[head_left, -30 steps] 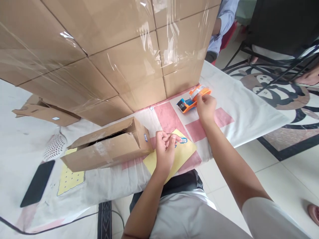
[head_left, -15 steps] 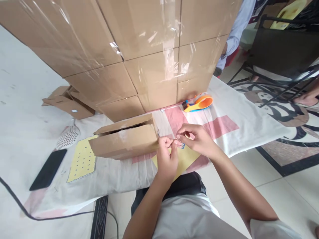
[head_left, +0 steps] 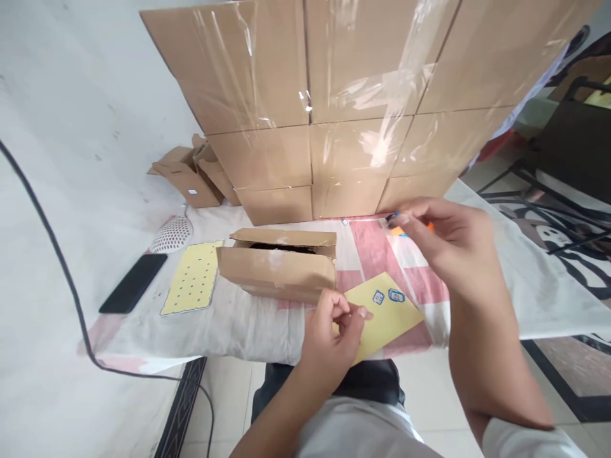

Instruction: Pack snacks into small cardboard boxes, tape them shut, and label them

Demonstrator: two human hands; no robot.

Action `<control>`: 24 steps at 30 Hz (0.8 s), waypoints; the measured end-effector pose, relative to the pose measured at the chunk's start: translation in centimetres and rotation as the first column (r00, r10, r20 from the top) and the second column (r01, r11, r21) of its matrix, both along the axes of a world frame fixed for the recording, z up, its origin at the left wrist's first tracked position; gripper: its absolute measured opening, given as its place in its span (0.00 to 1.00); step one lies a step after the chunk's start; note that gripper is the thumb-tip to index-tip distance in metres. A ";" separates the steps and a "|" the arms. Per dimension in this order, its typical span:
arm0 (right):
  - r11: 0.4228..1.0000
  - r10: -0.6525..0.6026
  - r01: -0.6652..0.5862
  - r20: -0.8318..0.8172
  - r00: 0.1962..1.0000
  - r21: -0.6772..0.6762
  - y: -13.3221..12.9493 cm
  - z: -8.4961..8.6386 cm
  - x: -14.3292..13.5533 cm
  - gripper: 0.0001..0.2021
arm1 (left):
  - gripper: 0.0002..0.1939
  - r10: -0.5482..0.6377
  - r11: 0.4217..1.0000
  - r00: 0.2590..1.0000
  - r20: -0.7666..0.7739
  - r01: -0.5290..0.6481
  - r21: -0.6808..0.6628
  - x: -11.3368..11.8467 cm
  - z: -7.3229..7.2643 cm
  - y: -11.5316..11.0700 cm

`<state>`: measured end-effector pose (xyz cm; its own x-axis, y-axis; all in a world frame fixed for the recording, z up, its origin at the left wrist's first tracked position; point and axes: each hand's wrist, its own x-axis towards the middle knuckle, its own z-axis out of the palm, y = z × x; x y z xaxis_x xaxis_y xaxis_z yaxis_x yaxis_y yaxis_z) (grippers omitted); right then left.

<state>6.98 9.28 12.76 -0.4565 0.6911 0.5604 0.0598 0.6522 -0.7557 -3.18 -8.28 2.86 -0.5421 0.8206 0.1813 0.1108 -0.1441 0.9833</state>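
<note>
My left hand (head_left: 334, 331) is closed in a pinch over the left part of a yellow sheet (head_left: 389, 321); anything between its fingertips is too small to make out. Two small blue-outlined drawings or cutouts (head_left: 396, 295) show on that sheet. Raised to the right, my right hand (head_left: 449, 242) has thumb and fingers drawn together, and I cannot make out what they hold. Behind it, an orange and blue tape dispenser (head_left: 398, 231) is mostly hidden. An open cardboard box (head_left: 277, 270) sits just left of the sheet, near my left hand.
A wall of taped cardboard boxes (head_left: 353, 152) stands at the back of the cloth-covered table (head_left: 238, 331). To the left are a dotted yellow card (head_left: 193, 280), a black phone (head_left: 133, 283), a white perforated object (head_left: 172, 234) and small boxes (head_left: 188, 178). A cable (head_left: 52, 235) hangs there.
My hands were together over the yellow sheet; the right hand has moved up and right, away from the left, towards the tape dispenser. The view has turned, and the drawings on the sheet now show.
</note>
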 end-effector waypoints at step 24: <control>0.783 0.564 -0.409 0.256 0.785 -0.468 0.4 -2.2 -12.6 0.08 | 0.36 0.166 0.879 0.185 -0.969 -0.473 0.060 -11.5 -0.1 -0.4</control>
<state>-5.64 9.66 10.57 -0.9017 0.4311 0.0332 0.1310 0.3457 -0.9292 -14.67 -8.71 2.73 -0.3324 0.7125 0.6180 0.9357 0.3314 0.1213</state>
